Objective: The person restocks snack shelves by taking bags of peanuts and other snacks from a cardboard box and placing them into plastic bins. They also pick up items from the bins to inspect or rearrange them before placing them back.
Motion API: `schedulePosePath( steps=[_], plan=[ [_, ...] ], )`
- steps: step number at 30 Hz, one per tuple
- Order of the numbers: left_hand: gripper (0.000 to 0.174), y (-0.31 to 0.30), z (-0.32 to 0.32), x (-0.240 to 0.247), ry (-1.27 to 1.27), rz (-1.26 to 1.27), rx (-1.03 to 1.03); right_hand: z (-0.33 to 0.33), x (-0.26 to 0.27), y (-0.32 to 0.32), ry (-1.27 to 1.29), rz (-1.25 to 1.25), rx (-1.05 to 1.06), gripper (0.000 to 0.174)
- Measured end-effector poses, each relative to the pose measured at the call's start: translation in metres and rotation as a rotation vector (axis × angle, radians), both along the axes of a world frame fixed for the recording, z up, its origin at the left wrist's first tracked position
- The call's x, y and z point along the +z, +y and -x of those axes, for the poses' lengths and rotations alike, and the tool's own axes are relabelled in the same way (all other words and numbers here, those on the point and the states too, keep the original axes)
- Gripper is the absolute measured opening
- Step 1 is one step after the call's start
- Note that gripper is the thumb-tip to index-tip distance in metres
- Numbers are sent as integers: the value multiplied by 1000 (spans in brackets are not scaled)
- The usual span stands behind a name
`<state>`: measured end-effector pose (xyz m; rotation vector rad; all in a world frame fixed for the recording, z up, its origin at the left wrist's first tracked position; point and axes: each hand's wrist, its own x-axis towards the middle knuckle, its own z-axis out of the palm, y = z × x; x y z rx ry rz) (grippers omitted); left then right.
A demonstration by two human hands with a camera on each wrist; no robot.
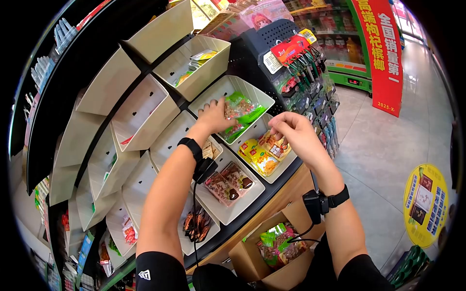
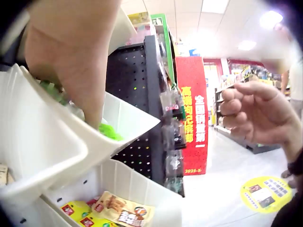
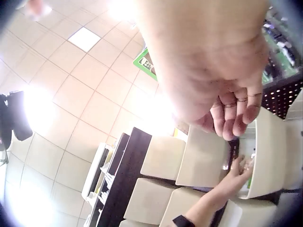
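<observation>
My left hand (image 1: 213, 117) reaches into a cream bin (image 1: 227, 86), its spread fingers resting on clear-and-green packets (image 1: 245, 107) of brownish food. In the left wrist view this hand (image 2: 71, 56) hides most of the packets, with one green edge (image 2: 110, 132) showing. To its right, my right hand (image 1: 297, 133) hangs in the air above the neighbouring bin of yellow packets (image 1: 259, 157). Its fingers are loosely curled and nothing shows in them, as the right wrist view of that hand (image 3: 213, 80) also shows.
More cream bins (image 1: 145, 111) stand in tiers at the left. Dark-red packets (image 1: 229, 183) lie in a nearer bin. An open cardboard box (image 1: 242, 257) with green-edged packets (image 1: 279, 242) sits below. A pegboard rack (image 1: 257, 53) of hanging goods rises beyond; a red banner (image 1: 386, 58) stands behind.
</observation>
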<state>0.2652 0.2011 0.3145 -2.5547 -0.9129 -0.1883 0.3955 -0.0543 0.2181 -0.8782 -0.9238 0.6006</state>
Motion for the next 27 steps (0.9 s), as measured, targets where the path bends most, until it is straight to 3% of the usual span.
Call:
schedulePosePath(
  steps=[3,9,18,21,24,26,27],
  plan=[
    [92,11,-4,1,372,45,118,-3,-4,4,-18,5,32,17],
    [87,15,-12,-9,203,106,-47,-7,-1,4,12,19,57,17],
    [93,15,-18,-26,231,52,84,-2,-8,12,-48,-11,78,19],
    [76,5,-10,-18,166,63,24,1,-5,7,-81,12,70,18],
    [63,-48,19,18,-98,-16,-142,6,-4,-1,-352,29,37,18],
    [48,-98,38,46,-86,8,-155,30,4,-15,-568,173,495,21],
    [42,-118,46,59,-82,19,-157,64,5,-15,-720,204,515,24]
  ],
)
